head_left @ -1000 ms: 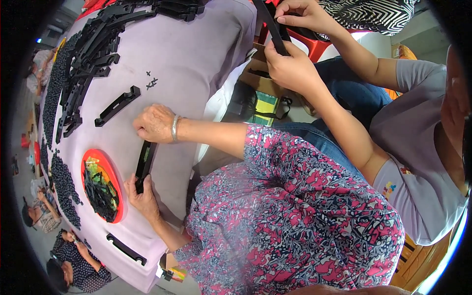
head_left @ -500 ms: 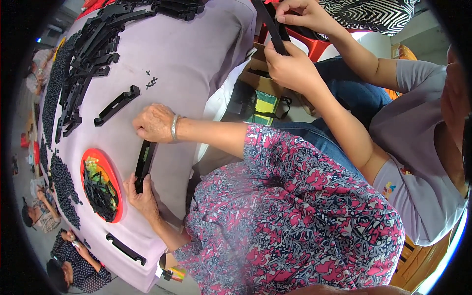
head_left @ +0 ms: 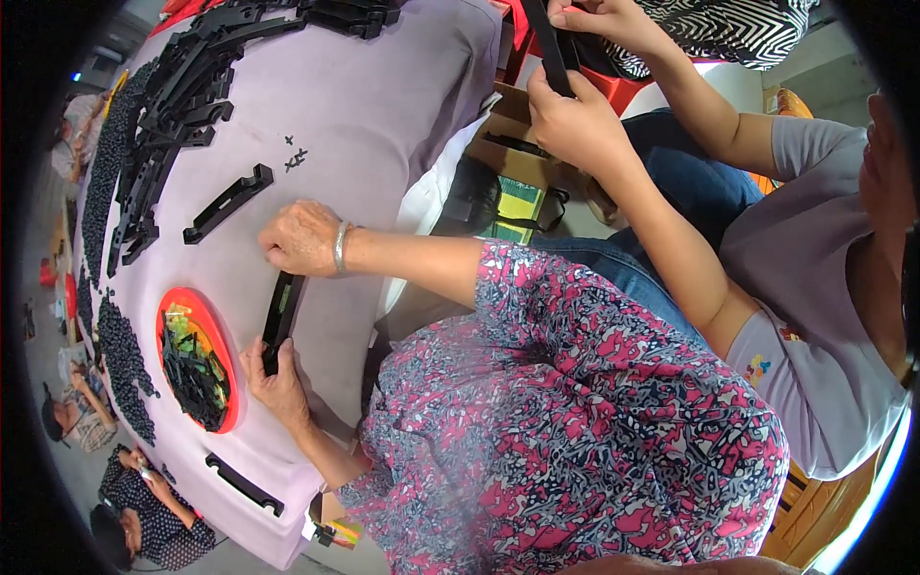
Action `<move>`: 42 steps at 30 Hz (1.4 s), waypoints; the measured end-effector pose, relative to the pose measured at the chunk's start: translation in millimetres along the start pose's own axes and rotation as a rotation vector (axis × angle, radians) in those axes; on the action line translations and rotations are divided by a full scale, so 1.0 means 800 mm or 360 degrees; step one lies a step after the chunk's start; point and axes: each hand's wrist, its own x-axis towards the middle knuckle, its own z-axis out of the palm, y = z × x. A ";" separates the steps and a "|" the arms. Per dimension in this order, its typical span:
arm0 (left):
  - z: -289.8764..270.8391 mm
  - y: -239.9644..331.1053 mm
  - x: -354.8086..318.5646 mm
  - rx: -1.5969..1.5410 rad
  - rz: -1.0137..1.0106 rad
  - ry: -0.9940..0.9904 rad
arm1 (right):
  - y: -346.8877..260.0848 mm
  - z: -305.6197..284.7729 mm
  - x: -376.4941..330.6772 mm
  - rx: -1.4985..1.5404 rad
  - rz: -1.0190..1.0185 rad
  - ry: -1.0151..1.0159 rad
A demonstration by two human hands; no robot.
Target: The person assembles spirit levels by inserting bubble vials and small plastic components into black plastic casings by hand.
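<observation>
A long black plastic bar (head_left: 283, 311) with a channel along its length lies on the cloth-covered table before me. My left hand (head_left: 277, 379) grips its near end between thumb and fingers. At the far end, my right hand (head_left: 302, 240), with a silver bracelet at the wrist, is closed, fingers curled down; anything inside them is hidden. Left of the bar, a red-rimmed plate (head_left: 237, 393) holds many thin black strips (head_left: 199, 379). Another black bar (head_left: 228, 204) lies beyond my right hand, with several tiny black cross-shaped pieces (head_left: 296, 159) near it.
Black bars (head_left: 182, 101) are heaped along the table's far side beside piles of small black pellets (head_left: 125, 359). A single bar (head_left: 244, 486) lies near the table corner. At my right, a co-worker's hands (head_left: 580, 120) hold a black bar (head_left: 549, 48). An open cardboard box (head_left: 508, 125) stands below.
The co-worker's hands and their black bar have shifted slightly to the right. My own hands and the bar under them have hardly moved.
</observation>
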 end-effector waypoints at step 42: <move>0.000 -0.005 0.002 0.0096 0.0098 -0.0013 | 0.000 -0.006 -0.001 0.0023 -0.0014 0.0010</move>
